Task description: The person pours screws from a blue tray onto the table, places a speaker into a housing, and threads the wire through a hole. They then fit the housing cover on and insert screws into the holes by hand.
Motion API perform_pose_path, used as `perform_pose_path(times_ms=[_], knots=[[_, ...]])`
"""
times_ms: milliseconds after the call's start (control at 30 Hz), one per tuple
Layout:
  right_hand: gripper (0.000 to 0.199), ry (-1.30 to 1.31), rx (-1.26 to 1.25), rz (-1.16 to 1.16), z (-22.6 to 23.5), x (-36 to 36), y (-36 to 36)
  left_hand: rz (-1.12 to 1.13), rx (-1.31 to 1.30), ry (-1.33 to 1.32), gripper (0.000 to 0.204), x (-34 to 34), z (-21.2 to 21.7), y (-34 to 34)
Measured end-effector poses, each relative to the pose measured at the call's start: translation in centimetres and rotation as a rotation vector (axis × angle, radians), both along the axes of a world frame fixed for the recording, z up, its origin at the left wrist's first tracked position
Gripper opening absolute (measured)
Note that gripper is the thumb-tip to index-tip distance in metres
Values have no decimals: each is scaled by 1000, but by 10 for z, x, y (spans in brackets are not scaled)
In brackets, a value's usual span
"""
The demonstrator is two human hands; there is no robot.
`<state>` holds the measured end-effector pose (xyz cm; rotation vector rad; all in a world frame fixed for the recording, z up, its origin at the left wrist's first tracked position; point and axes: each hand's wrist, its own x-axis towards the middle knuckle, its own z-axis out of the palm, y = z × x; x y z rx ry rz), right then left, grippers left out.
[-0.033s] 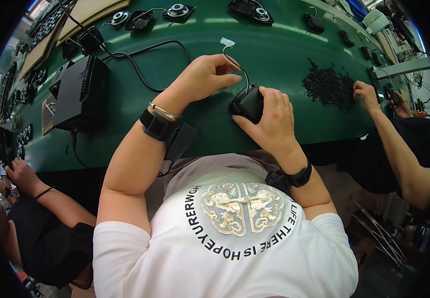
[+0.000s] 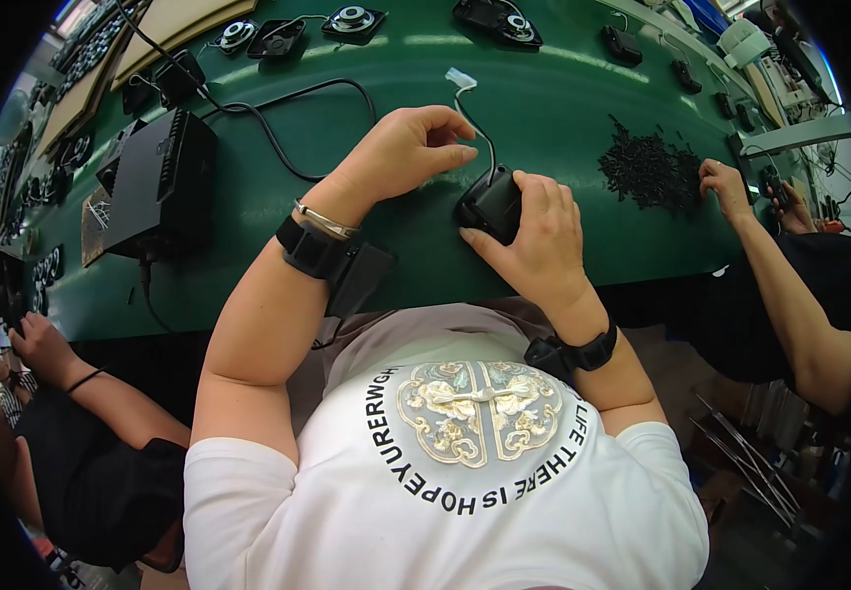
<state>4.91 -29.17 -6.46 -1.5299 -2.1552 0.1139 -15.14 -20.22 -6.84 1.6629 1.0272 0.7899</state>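
A small black speaker box [image 2: 489, 208] rests on the green table in front of me, with my right hand [image 2: 541, 231] wrapped round its right side, thumb at the near edge. From its far side rises a thin grey cable [image 2: 482, 128], ending in a white connector [image 2: 461, 78] at the table's middle. Just left of the cable hovers my left hand [image 2: 420, 150], thumb and forefinger apart with nothing visible between them. The rest of its fingers curl partly out of sight.
A black device [image 2: 162, 182] with a dark power cord [image 2: 278, 147] stands to the left. Speaker parts [image 2: 353, 20] line the far side. At right lies a heap of black screws [image 2: 649, 169], near a co-worker's hand [image 2: 725, 189]. Another co-worker's hand [image 2: 44, 344] is at left.
The cable and its white connector have swung slightly to the right and away from my left fingers. My right hand and the speaker box stay put.
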Motion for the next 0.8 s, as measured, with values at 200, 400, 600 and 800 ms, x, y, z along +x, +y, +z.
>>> perform_pose_path(times_ms=[200,400,600,800], knots=[[74,-48,17,20,0,1,-1,-20,73,121,27,0,5,-2],[74,-41,12,46,-3,3,-2,15,105,190,27,1,13,-8],[73,-31,20,37,-4,3,-2,1,223,257,25,3,5,-8],[73,-82,38,-14,-5,2,-5,-156,416,557,26,1,17,-27]])
